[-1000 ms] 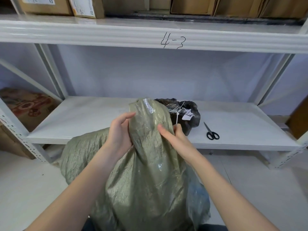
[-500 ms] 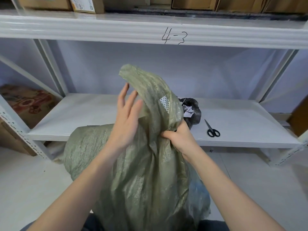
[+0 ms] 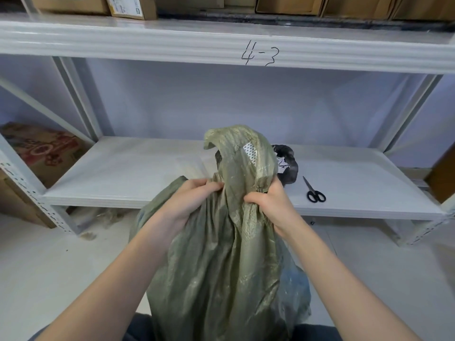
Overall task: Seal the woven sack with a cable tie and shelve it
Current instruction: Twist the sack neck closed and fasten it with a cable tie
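An olive-green woven sack (image 3: 221,262) stands on the floor in front of me, its loose top flopping up in front of the lower shelf. My left hand (image 3: 187,200) grips the gathered fabric on the left of the neck. My right hand (image 3: 269,205) is clenched on the fabric at the right of the neck. A small white patterned patch (image 3: 250,151) shows near the sack's top. No cable tie is visible in my hands.
The white metal shelf (image 3: 123,173) spans behind the sack, labelled 4-3 on the beam above. A black bag (image 3: 288,166) with white ties and black-handled scissors (image 3: 314,191) lie on it at right. Cardboard boxes (image 3: 41,153) sit at left and on the upper shelf.
My left hand dropped from flat against the raised flap to gripping the neck. The sack's top came down lower. My right hand kept its hold on the neck.
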`<state>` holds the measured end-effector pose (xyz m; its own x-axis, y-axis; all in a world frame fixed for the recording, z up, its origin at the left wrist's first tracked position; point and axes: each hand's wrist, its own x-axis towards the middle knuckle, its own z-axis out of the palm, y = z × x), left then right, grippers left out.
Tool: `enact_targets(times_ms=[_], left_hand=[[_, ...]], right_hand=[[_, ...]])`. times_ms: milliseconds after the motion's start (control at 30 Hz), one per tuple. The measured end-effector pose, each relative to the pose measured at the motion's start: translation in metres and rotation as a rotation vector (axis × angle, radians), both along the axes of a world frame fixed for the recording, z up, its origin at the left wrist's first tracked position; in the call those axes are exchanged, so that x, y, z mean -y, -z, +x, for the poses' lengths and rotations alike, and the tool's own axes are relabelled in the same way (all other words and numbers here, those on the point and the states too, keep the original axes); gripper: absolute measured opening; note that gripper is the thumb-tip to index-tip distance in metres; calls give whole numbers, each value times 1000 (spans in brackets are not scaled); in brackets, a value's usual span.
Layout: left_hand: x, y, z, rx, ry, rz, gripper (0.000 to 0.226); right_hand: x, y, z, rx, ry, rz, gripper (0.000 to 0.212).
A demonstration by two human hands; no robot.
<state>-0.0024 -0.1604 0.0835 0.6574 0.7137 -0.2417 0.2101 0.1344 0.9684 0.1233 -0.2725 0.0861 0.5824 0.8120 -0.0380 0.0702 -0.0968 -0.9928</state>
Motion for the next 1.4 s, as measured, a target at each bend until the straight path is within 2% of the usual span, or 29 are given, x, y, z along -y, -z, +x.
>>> enact_targets(times_ms=[33,133,233,300,400,500,600,667,767,800,867,933,967,1000,1067,1200,1300,1400], left_hand=[[2,-2,2,111,-30,-15,9],[4,-8,5,384,-75,-92,29],[7,-15,2,550,-38,-165,36],[12,-23,-1,644,44,-271,33],[19,-30,-1,676,125,-353,36],[26,-27,8,646,142,-356,33],[27,-25,16,648,77,-254,34],[23,-22,17,569,-3,-36,31],[11,-12,13,204,-245,505,22],[6,-7,11,68,-327,604,31],[-3,-1,6,-166,-371,544,61],[-11,3,3,-317,-257,320,84],[-14,4,2,-327,-173,190,88],[-15,5,2,-267,-89,61,83],[-12,2,4,-37,5,-132,59],[0,-9,9,322,34,-230,30],[10,-15,7,588,78,-272,35],[15,-19,4,674,109,-337,32]], right_hand=[[0,0,0,-13,-15,-4,51],[-2,3,2,-31,-37,-19,61],[-2,2,4,-57,-100,-29,79],[-2,0,2,-69,-160,-14,78],[-2,-5,-7,-75,-224,32,66],[-4,-5,-12,-86,-227,65,37],[-6,-3,-10,-162,-85,117,39],[-7,-3,-10,-151,2,129,49],[-9,-1,-7,-106,68,114,55],[-8,-1,-6,-105,70,112,54],[-6,-4,-2,-112,56,100,51],[-5,-5,0,-131,41,92,49],[-4,-5,0,-142,37,90,48],[-4,-5,1,-149,35,90,48],[-4,-4,1,-149,36,87,49],[-6,-1,4,-107,40,83,53],[-5,0,4,-108,22,97,53],[-3,-2,2,-143,-43,91,46]])
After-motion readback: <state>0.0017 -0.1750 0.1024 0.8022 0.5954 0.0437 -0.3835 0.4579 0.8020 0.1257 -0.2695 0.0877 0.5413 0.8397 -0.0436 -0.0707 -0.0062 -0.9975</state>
